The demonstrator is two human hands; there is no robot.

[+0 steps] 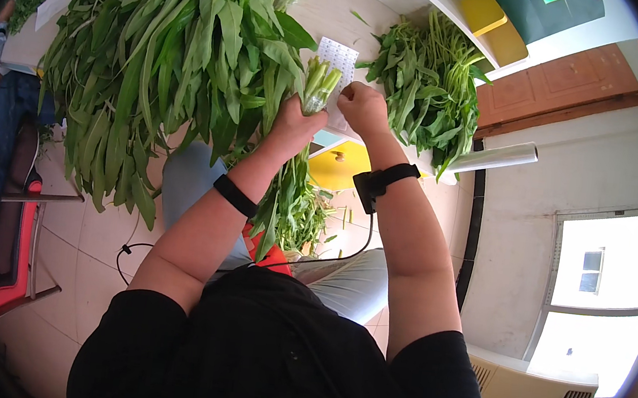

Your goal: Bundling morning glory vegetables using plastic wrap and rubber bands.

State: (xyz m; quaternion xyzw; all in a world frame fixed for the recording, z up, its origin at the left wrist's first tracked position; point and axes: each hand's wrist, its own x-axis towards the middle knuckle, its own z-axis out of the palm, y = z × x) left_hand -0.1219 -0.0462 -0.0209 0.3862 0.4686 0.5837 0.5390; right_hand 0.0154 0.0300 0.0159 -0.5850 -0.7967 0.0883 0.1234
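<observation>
Our left hand (298,125) wraps its fingers around the bunch (318,90), maybe to hold it tight, just left of our right hand (365,110), whose fingers are narrow by the sheet (337,55), though we cannot tell if they hold anything.

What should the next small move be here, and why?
Probably bring the curled right hand slightly left to the wrapped stems: the left hand grips them close by, cut ends exposed, beside a printed sheet. Whether the right hand pinches anything, I can't tell.
</observation>
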